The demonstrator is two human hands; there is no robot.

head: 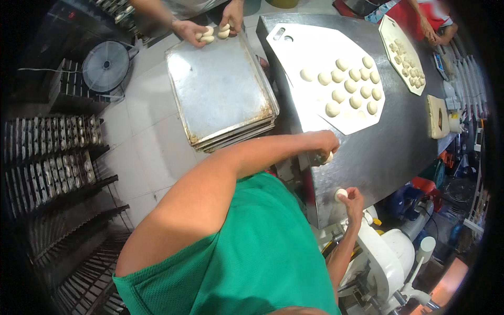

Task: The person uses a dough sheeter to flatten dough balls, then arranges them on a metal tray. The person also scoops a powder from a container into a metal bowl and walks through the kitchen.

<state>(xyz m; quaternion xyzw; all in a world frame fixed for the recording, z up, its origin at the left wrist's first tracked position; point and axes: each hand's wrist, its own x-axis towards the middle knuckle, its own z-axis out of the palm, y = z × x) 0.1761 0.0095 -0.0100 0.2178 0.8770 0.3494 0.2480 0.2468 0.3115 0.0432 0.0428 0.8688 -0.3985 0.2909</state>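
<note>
My left hand (327, 145) reaches across to the near edge of the steel worktable (397, 157). Its fingers curl over a pale dough ball (329, 158), which they partly hide. Close by, at the table corner, my right hand (353, 200) pinches a second round dough piece (340, 195) between thumb and fingers. Beyond my left hand lies a white board (307, 49) with several smooth dough balls (350, 85) on it, mostly toward its right side.
Stacked metal baking trays (220, 86) stand left of the table; a co-worker's hands (193, 32) hold dough pieces over them. Another person's hands (435, 37) rest near a second dough board (388, 35). A white machine (388, 260) adjoins the near corner. A fan (106, 66) stands left.
</note>
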